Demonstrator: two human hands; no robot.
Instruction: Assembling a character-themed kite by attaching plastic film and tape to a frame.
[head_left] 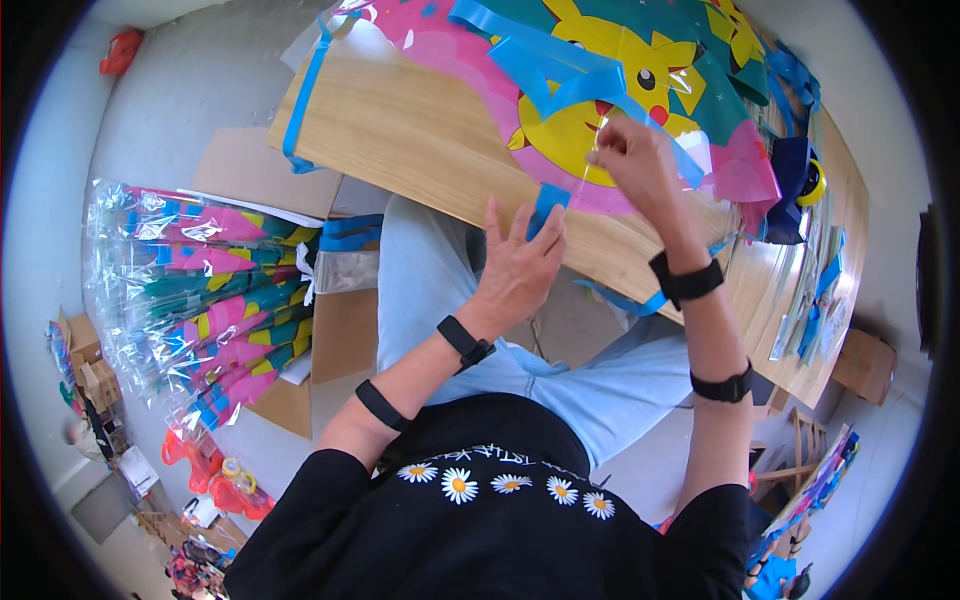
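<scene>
My left hand is at the near edge of the wooden table, one finger stretched out and the others around a short folded piece of blue ribbon. Higher and to the right, my right hand is closed in a pinch over the printed sheet; whatever sits in its fingertips is too small to name. That glossy plastic sheet is pink, green and yellow with cartoon figures. A long blue ribbon lies loosely folded across it, its tail running down behind my right hand.
The wooden table has a blue strip over its left corner. A blue tape dispenser stands at the right, near clear strips. Left of my legs, wrapped colourful bundles lean on a cardboard box. Red plastic bags lie behind.
</scene>
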